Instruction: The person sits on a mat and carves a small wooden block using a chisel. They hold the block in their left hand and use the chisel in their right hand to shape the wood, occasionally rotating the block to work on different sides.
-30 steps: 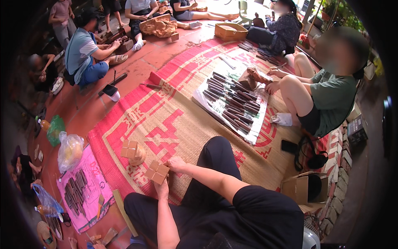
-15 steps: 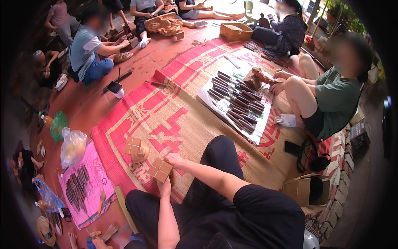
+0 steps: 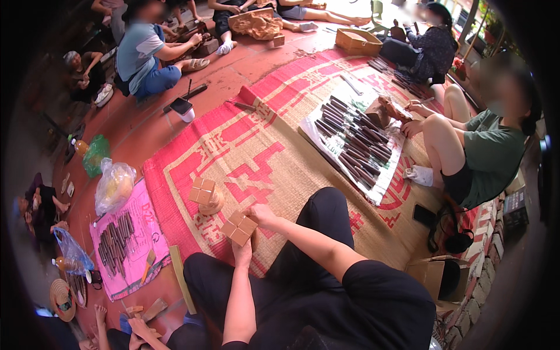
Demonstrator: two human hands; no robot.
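wooden block (image 3: 238,227): pale, matt, bare wood, grooved top | second block (image 3: 202,191), just left of it: same unfinished wood | mat (image 3: 274,157) beneath: woven straw, coarse, matt, red and tan | bag (image 3: 114,186), left of mat: clear glossy plastic | sheet (image 3: 140,224) beside bag: pink, thin, smooth | box (image 3: 429,274), right of mat: brown matt cardboard

A communal craft workshop: people sit on woven mats (image 3: 274,157) beside rows of carving tools (image 3: 356,143).
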